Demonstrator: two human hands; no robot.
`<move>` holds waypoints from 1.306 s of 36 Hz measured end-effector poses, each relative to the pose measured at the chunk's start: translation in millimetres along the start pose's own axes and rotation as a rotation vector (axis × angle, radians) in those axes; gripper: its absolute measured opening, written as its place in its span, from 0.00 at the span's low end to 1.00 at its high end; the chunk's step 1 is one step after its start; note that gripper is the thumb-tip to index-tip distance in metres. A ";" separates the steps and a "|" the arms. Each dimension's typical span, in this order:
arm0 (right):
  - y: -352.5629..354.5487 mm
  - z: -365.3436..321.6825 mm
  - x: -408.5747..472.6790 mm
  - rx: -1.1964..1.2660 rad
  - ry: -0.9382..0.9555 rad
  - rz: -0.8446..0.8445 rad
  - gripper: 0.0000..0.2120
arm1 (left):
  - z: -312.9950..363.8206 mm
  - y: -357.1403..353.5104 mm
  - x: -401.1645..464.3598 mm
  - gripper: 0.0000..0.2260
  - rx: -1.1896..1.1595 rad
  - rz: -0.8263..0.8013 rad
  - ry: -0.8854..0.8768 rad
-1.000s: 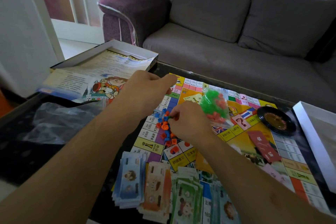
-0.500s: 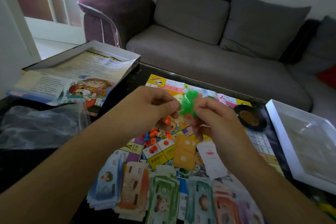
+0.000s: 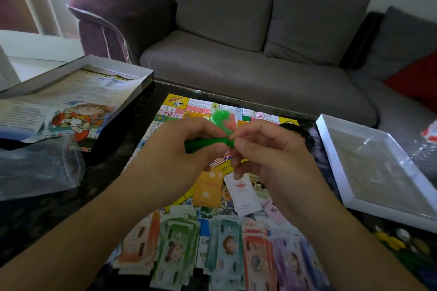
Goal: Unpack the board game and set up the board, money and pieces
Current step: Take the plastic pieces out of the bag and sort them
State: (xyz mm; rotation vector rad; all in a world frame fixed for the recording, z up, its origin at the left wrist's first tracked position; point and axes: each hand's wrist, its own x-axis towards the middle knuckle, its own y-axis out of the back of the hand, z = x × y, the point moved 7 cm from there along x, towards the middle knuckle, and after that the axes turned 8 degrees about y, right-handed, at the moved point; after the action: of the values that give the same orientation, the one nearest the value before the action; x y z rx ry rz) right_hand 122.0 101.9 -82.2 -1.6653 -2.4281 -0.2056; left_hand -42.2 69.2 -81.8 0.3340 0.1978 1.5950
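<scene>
Bag of pieces (image 3: pixel 221 118) had risen above the board (image 3: pixel 179 111) | left hand (image 3: pixel 189 146), right hand (image 3: pixel 267 149): fingers pinched bag | money (image 3: pixel 179 243) at board's near edge

- Worn on the head, looking forward and down across the dark table (image 3: pixel 30 217).
- Close over the game board (image 3: pixel 176 111), forearms entering from the near edge.
- Faces the grey sofa (image 3: pixel 248 71) at the far side.
</scene>
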 end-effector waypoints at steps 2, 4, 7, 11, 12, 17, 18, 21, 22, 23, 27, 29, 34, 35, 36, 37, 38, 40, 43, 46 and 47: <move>1.0 -0.9 -0.4 -0.032 0.007 0.012 0.07 | 2.0 -0.2 -0.7 0.05 0.039 0.016 -0.035; 2.6 -1.6 0.0 -0.071 0.001 0.020 0.07 | 3.6 0.6 -1.4 0.05 0.073 0.030 -0.072; 4.6 -2.7 1.5 -0.125 -0.012 0.007 0.06 | 6.6 2.7 -2.8 0.06 0.113 0.036 -0.123; 2.4 -5.2 1.6 -0.171 0.004 -0.041 0.04 | 8.6 5.1 -3.3 0.08 0.187 0.027 -0.163; 2.3 -5.1 1.3 -0.179 0.005 -0.040 0.04 | 8.6 5.7 -3.4 0.08 0.204 0.022 -0.171; -1.0 -3.3 0.4 -0.205 0.002 -0.050 0.05 | 9.4 8.7 -5.2 0.07 0.274 0.003 -0.226; -1.6 -3.2 0.4 -0.213 0.000 -0.052 0.05 | 9.5 8.8 -5.5 0.07 0.284 -0.002 -0.234; -1.9 -2.2 0.5 -0.230 -0.006 -0.055 0.06 | 11.8 9.1 -6.4 0.08 0.355 0.001 -0.292; -1.7 -1.6 0.5 -0.230 -0.008 -0.054 0.06 | 12.6 8.7 -6.8 0.09 0.389 0.001 -0.315; -1.7 -0.7 0.5 -0.229 -0.012 -0.056 0.06 | 13.2 8.1 -6.8 0.09 0.421 -0.001 -0.333; -2.3 2.7 0.3 -0.233 -0.024 -0.070 0.05 | 13.9 6.9 -7.6 0.09 0.480 0.003 -0.370; -2.2 3.5 0.3 -0.227 -0.023 -0.072 0.04 | 14.1 6.6 -8.1 0.10 0.488 0.008 -0.388; -3.0 6.2 0.1 -0.203 -0.022 -0.075 0.03 | 16.4 5.9 -10.8 0.08 0.524 0.029 -0.452; -3.3 6.9 -0.4 -0.193 -0.020 -0.073 0.02 | 15.7 6.5 -10.6 0.08 0.516 0.030 -0.442; -3.9 7.5 -0.7 -0.181 -0.019 -0.072 0.02 | 14.7 7.2 -10.1 0.08 0.506 0.032 -0.427; -4.5 8.1 -0.9 -0.163 -0.020 -0.069 0.02 | 14.0 7.6 -10.0 0.08 0.497 0.034 -0.416; -5.0 8.9 -1.1 -0.141 -0.021 -0.063 0.03 | 13.6 7.5 -9.9 0.07 0.490 0.037 -0.410; -5.8 10.9 -1.4 -0.091 -0.022 -0.052 0.04 | 13.5 6.0 -10.4 0.06 0.465 0.042 -0.395; -7.1 13.4 -2.5 -0.010 -0.036 -0.049 0.02 | 10.9 2.7 -11.2 0.05 0.412 0.025 -0.340; -8.5 15.2 -4.2 0.053 -0.065 -0.047 0.07 | 7.0 0.1 -10.9 0.06 0.394 0.000 -0.293; -8.9 14.8 -4.8 0.057 -0.068 -0.045 0.07 | 6.6 -0.5 -10.9 0.06 0.385 -0.005 -0.287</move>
State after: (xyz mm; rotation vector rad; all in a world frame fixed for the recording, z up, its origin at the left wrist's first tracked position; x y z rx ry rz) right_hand 114.2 97.6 -97.8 -1.6201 -2.4981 -0.0858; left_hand -39.3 57.9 -76.7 0.8535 0.2834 1.4796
